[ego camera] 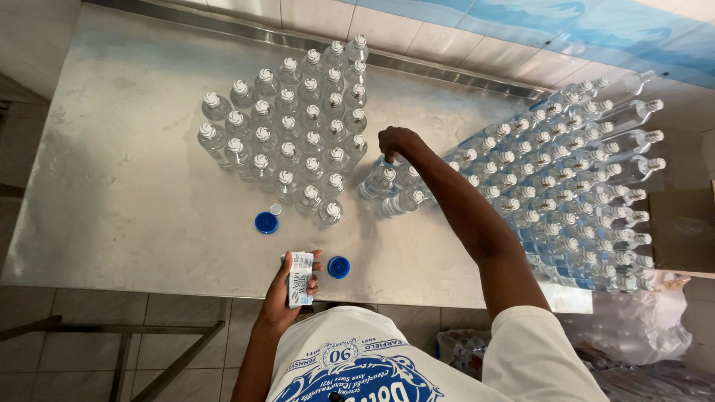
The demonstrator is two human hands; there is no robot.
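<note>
**Labelling bottles: right hand on the next bottle, labels in the left**

Your right hand (395,140) is closed around the neck of a clear bottle (385,165) at about 12 o'clock from you, near the middle of the steel surface (126,179). That bottle sits at the near tip of the lying stack (566,179), which fans out toward 2 o'clock. Your left hand (287,286) grips a small stack of labels (300,279) at the near edge, 6 o'clock.

Upright bottles (294,141) stand grouped at 11 o'clock, caps on. Two blue caps (266,222) lie loose on the surface: one near the upright group, the other just beside your left hand.

Step, as I judge it: pulling one bottle off the lying stack for a label. Next move calls for lifting it clear without rolling its neighbours, then freeing one label from the stack, which will likely need the thumb.
</note>
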